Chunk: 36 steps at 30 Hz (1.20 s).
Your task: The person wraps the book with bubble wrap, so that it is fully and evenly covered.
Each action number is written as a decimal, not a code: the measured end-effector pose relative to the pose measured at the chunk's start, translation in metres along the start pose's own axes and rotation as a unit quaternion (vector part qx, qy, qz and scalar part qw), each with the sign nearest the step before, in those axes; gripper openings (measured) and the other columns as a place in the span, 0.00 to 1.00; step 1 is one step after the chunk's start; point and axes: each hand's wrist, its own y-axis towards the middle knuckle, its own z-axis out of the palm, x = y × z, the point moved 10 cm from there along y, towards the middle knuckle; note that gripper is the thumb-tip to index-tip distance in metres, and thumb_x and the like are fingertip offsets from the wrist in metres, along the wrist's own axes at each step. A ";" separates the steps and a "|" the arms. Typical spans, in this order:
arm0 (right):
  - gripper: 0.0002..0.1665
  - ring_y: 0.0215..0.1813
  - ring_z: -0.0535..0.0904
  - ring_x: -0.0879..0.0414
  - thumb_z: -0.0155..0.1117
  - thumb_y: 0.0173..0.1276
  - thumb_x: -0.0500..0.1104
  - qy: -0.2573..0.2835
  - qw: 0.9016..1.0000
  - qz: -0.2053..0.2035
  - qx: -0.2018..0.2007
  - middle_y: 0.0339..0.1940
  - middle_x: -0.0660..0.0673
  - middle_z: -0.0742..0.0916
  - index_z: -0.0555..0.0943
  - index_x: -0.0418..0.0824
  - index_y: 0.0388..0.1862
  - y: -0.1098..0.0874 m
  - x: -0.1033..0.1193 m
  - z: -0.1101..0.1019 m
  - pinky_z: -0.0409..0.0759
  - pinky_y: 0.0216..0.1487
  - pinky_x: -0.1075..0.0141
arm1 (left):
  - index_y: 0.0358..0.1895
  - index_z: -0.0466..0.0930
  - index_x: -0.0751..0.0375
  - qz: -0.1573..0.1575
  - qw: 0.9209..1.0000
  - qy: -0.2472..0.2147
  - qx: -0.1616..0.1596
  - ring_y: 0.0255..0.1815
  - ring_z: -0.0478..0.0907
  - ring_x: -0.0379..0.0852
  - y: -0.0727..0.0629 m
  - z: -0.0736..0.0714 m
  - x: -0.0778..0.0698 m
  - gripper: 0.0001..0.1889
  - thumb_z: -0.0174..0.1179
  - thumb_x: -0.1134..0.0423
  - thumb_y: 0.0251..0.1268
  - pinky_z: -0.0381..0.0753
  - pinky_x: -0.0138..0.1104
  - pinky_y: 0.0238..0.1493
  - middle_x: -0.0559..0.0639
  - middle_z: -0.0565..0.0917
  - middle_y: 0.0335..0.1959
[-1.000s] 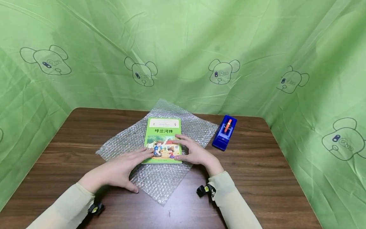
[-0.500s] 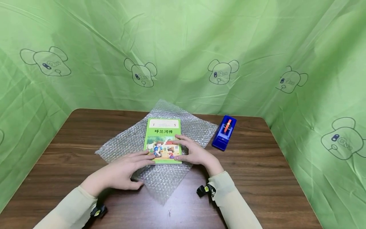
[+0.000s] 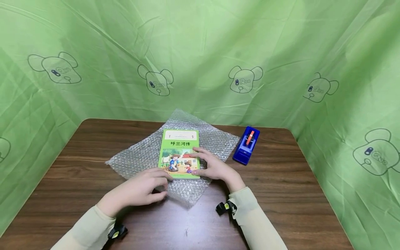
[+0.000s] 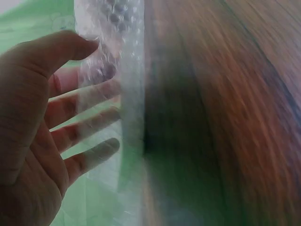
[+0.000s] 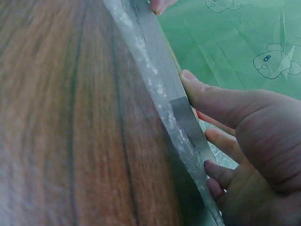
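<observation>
A green picture-cover book (image 3: 179, 144) lies on a sheet of bubble wrap (image 3: 134, 158) set cornerwise on the table. My right hand (image 3: 215, 166) rests on the book's lower right part. In the right wrist view, its thumb (image 5: 211, 96) touches the cover's edge above the page block. My left hand (image 3: 137, 189) is by the book's lower left corner. The left wrist view has the wrap's edge raised between the left thumb (image 4: 70, 47) and the spread fingers, which show through the plastic. A gap shows between thumb and fingers.
A blue tape dispenser (image 3: 246, 146) with an orange strip stands right of the wrap's right corner. The brown wooden table (image 3: 281, 194) ends at the back and sides against green cloth (image 3: 200, 41) printed with bear heads.
My left hand has slid right and its thumb has come to the wrap. The wrap's near corner has lifted and moved back and right. The right hand and book have stayed put.
</observation>
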 end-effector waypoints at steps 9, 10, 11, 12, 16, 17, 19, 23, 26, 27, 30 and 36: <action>0.44 0.90 0.53 0.42 0.81 0.71 0.53 0.000 1.000 0.004 0.002 0.90 0.49 0.64 0.75 0.52 0.83 -0.001 -0.003 0.003 0.53 0.85 0.33 | 0.43 0.89 0.47 0.010 0.998 -0.068 0.002 0.50 0.85 0.37 0.014 -0.003 -0.002 0.01 0.71 0.58 0.77 0.86 0.47 0.62 0.34 0.88 0.44; 0.44 0.91 0.53 0.42 0.81 0.71 0.53 0.001 1.000 0.005 0.003 0.91 0.49 0.64 0.75 0.52 0.83 -0.001 -0.003 0.004 0.53 0.85 0.33 | 0.43 0.89 0.47 0.002 0.997 -0.074 0.004 0.50 0.85 0.37 0.016 -0.003 0.001 0.01 0.70 0.59 0.77 0.86 0.47 0.61 0.33 0.88 0.44; 0.44 0.91 0.52 0.42 0.80 0.71 0.54 0.003 1.000 0.004 0.004 0.91 0.49 0.63 0.75 0.52 0.83 -0.001 -0.002 0.004 0.52 0.85 0.32 | 0.42 0.90 0.47 -0.008 0.997 -0.079 0.006 0.50 0.85 0.37 0.017 -0.004 0.005 0.02 0.70 0.58 0.78 0.87 0.46 0.60 0.33 0.88 0.43; 0.44 0.91 0.52 0.41 0.80 0.71 0.54 0.006 1.000 0.002 0.005 0.91 0.49 0.63 0.75 0.52 0.83 -0.001 -0.002 0.005 0.52 0.85 0.32 | 0.42 0.90 0.47 -0.019 0.996 -0.083 0.008 0.49 0.85 0.37 0.018 -0.005 0.010 0.02 0.70 0.59 0.78 0.87 0.47 0.59 0.32 0.88 0.43; 0.44 0.91 0.51 0.40 0.80 0.71 0.54 0.005 1.000 0.000 0.006 0.91 0.48 0.63 0.75 0.52 0.83 0.000 0.000 0.005 0.52 0.85 0.32 | 0.40 0.90 0.46 -0.068 0.992 -0.107 0.022 0.43 0.83 0.34 0.023 -0.008 0.029 0.04 0.71 0.61 0.76 0.88 0.46 0.53 0.31 0.88 0.40; 0.44 0.91 0.52 0.41 0.80 0.71 0.54 0.002 1.000 0.001 0.006 0.91 0.48 0.63 0.74 0.52 0.83 0.000 -0.001 0.005 0.52 0.85 0.32 | 0.39 0.90 0.46 -0.077 0.990 -0.115 0.026 0.40 0.82 0.33 0.025 -0.009 0.034 0.04 0.70 0.61 0.76 0.88 0.45 0.50 0.31 0.88 0.38; 0.44 0.90 0.53 0.41 0.81 0.71 0.52 -0.003 1.000 0.001 0.006 0.91 0.49 0.63 0.74 0.52 0.83 0.000 -0.001 0.005 0.53 0.85 0.32 | 0.38 0.89 0.47 -0.094 0.986 -0.135 0.034 0.33 0.79 0.33 0.028 -0.009 0.042 0.05 0.69 0.62 0.77 0.87 0.41 0.43 0.31 0.86 0.36; 0.44 0.90 0.53 0.40 0.80 0.71 0.46 -0.001 1.000 -0.001 0.005 0.91 0.48 0.64 0.75 0.52 0.83 0.000 -0.002 0.004 0.54 0.85 0.32 | 0.37 0.88 0.50 -0.120 0.979 -0.161 0.041 0.25 0.74 0.37 0.032 -0.009 0.055 0.06 0.68 0.62 0.78 0.81 0.34 0.32 0.33 0.83 0.30; 0.43 0.90 0.52 0.39 0.80 0.70 0.42 0.006 1.000 -0.003 0.005 0.90 0.48 0.64 0.75 0.50 0.83 0.000 -0.002 0.003 0.53 0.85 0.32 | 0.36 0.87 0.50 -0.140 0.976 -0.162 0.037 0.24 0.74 0.39 0.034 -0.010 0.063 0.07 0.68 0.62 0.78 0.79 0.33 0.31 0.35 0.82 0.28; 0.43 0.91 0.51 0.39 0.80 0.70 0.42 0.007 1.000 -0.004 0.006 0.90 0.48 0.64 0.75 0.50 0.82 0.000 -0.002 0.003 0.53 0.85 0.33 | 0.35 0.86 0.49 -0.145 0.976 -0.157 0.033 0.25 0.74 0.39 0.034 -0.010 0.065 0.08 0.68 0.62 0.78 0.79 0.33 0.32 0.35 0.82 0.28; 0.42 0.91 0.52 0.40 0.80 0.71 0.42 -0.001 1.000 -0.003 0.005 0.90 0.48 0.64 0.75 0.50 0.83 0.000 -0.002 0.003 0.53 0.86 0.34 | 0.34 0.85 0.46 -0.156 0.977 -0.144 0.020 0.29 0.77 0.37 0.033 -0.010 0.071 0.09 0.67 0.62 0.79 0.83 0.36 0.39 0.34 0.83 0.30; 0.43 0.91 0.51 0.39 0.77 0.73 0.41 -0.029 0.999 -0.011 0.013 0.90 0.49 0.64 0.73 0.52 0.85 -0.002 0.000 0.002 0.50 0.86 0.33 | 0.37 0.86 0.49 -0.162 0.979 -0.127 -0.001 0.36 0.81 0.35 0.035 -0.009 0.076 0.07 0.66 0.62 0.80 0.87 0.41 0.46 0.34 0.86 0.33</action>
